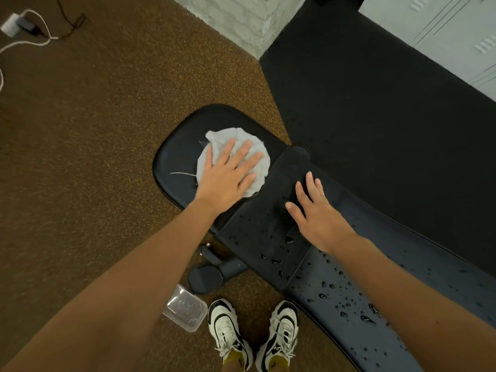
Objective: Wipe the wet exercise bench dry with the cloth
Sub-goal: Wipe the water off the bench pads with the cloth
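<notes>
A black padded exercise bench (177,154) runs from the middle of the view down to the lower right. Water drops cover its middle section and long back pad (341,294). A crumpled pale grey cloth (228,136) lies on the rounded seat pad. My left hand (228,175) presses flat on the cloth with fingers spread and straight. Over the bench's middle section is my right hand (316,213), open with straight fingers, resting on or just above the pad.
A clear plastic container (185,310) lies on the brown speckled floor beside my white and black shoes (228,328). The bench's black foot (206,277) sticks out near it. A black mat (375,103), white brick wall and lockers lie beyond. Cables sit at the far left.
</notes>
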Demonstrator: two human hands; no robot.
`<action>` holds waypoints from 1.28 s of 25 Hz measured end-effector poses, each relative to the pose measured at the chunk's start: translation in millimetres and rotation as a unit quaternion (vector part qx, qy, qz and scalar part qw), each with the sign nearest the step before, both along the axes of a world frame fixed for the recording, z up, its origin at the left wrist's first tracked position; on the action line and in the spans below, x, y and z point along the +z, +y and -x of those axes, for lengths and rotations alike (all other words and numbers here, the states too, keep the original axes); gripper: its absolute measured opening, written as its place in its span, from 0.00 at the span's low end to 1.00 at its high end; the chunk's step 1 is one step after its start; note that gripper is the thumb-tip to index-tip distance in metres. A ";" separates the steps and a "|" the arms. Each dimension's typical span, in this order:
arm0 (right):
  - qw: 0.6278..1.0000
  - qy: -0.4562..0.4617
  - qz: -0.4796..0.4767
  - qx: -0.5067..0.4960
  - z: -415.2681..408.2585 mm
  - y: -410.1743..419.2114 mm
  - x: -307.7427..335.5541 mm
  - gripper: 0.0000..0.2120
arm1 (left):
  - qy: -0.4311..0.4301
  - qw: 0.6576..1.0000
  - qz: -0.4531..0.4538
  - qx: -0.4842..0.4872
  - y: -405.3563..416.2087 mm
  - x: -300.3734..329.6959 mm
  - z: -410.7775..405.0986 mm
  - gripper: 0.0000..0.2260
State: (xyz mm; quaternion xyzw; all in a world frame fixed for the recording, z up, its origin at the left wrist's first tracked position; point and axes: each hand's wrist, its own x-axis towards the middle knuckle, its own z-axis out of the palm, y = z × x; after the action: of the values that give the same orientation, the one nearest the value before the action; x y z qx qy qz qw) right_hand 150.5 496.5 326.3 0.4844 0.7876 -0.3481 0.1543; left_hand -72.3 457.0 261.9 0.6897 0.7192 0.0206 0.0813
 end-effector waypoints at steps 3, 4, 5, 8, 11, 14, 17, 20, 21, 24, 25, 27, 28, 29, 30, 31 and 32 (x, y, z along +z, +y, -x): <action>1.000 -0.008 0.009 -0.011 -10.5 -8.1 2.2 0.31 | -0.017 0.994 0.022 0.110 -4.2 0.8 20.6 0.23; 1.000 -0.008 0.012 -0.015 -14.1 -11.0 2.5 0.31 | -0.020 0.987 0.032 0.155 1.0 2.3 19.6 0.22; 1.000 -0.008 0.015 -0.016 -16.4 -13.1 2.7 0.32 | -0.018 0.982 0.040 0.183 8.4 3.4 15.9 0.22; 1.000 -0.002 0.022 -0.023 -19.6 -12.8 4.3 0.32 | -0.041 0.982 0.042 0.180 34.1 5.5 -1.5 0.21; 0.999 0.007 0.025 -0.023 -22.0 -11.7 5.0 0.31 | -0.097 0.980 0.026 0.171 55.1 19.1 -23.9 0.21; 0.999 0.012 0.015 -0.036 -29.4 -16.9 5.4 0.31 | 0.004 0.999 0.011 0.032 46.1 24.7 -74.3 0.22; 0.997 0.022 -0.007 -0.075 -38.3 -18.3 11.8 0.32 | 0.027 0.999 0.030 0.016 17.2 10.8 -113.8 0.26; 0.998 0.019 -0.003 -0.066 -46.6 -12.5 19.4 0.32 | 0.055 0.997 0.032 -0.045 4.5 -5.2 -110.1 0.26; 0.998 0.020 -0.002 -0.063 -50.3 -9.2 21.5 0.32 | 0.056 0.997 0.010 -0.045 8.9 -6.4 -106.4 0.25; 0.997 0.024 0.003 -0.071 -60.5 -2.8 23.5 0.32 | 0.025 0.999 0.015 0.040 27.3 3.1 -113.3 0.25; 0.997 0.024 0.007 -0.074 -63.7 -1.9 22.5 0.32 | 0.027 0.998 0.016 0.047 29.0 5.6 -121.9 0.24; 0.996 0.022 0.019 -0.079 -69.4 -2.5 20.9 0.32 | 0.051 0.998 0.021 -0.033 20.5 5.0 -131.6 0.24; 0.996 0.019 0.024 -0.081 -72.3 -3.9 20.4 0.32 | 0.065 0.993 0.015 -0.092 10.8 4.0 -128.6 0.24; 0.996 0.016 0.028 -0.081 -75.0 -5.8 19.9 0.32 | 0.073 0.988 0.007 -0.138 1.6 2.4 -121.0 0.24; 0.996 0.013 0.032 -0.078 -77.1 -8.0 19.7 0.32 | 0.078 0.983 0.001 -0.167 -4.5 -1.1 -113.0 0.24; 0.997 0.009 0.034 -0.071 -78.9 -9.9 19.8 0.32 | 0.082 0.982 -0.004 -0.170 -6.2 -2.7 -106.8 0.23; 0.997 0.006 0.035 -0.065 -79.5 -10.3 19.9 0.32 | 0.074 0.988 -0.007 -0.138 -3.2 -2.1 -104.3 0.23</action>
State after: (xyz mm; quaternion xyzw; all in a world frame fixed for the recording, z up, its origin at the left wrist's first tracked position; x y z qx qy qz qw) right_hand 230.0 486.2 346.2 0.5268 0.7428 -0.3876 0.1428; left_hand 32.0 453.8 259.8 0.7823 0.6212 -0.0374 0.0249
